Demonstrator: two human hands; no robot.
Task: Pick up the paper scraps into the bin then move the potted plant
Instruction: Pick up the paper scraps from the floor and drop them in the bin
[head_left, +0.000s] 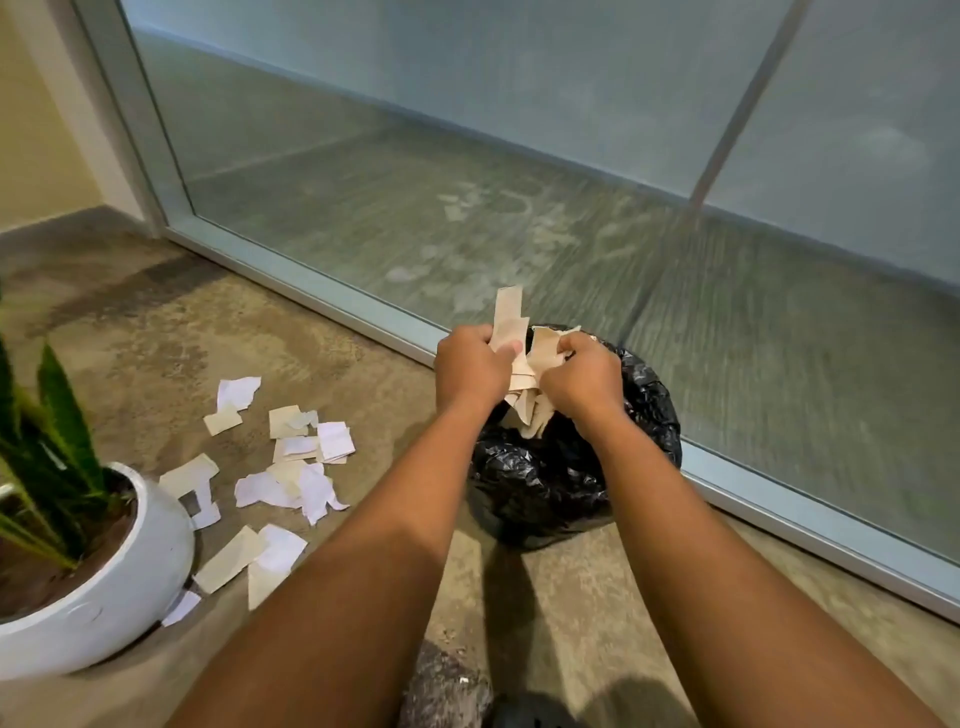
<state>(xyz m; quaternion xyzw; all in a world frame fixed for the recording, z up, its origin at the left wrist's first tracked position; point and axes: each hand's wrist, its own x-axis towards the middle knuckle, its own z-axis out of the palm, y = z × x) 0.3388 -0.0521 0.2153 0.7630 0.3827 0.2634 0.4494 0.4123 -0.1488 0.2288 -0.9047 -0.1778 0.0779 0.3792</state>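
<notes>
Paper scraps (524, 374), a tan bundle, pinched between left hand (470, 366) and right hand (582, 382), fingers of both curled tight round the pieces, directly above the mouth of the black-bagged bin (576, 457). Bin standing on the concrete floor (322, 332) just beside the metal sill of the frosted glass partition (519, 182). Many more loose scraps on the floor (291, 467), white and tan, spread between bin and potted plant (78, 535), a few touching the white pot's base. Plant untouched at lower left, not yet moved.

Risks, as a judgement: bundle held high and loosely stacked, tall strip sticking up above the left thumb, so likely to flutter past the rim on release, landing against the sill or behind the bin. Slack liner possibly folding over the opening and catching pieces on its edge. Scraps under the pot easily missed until the pot is lifted.

No brand, label or legible writing anywhere; scraps too small and blurred to read.
</notes>
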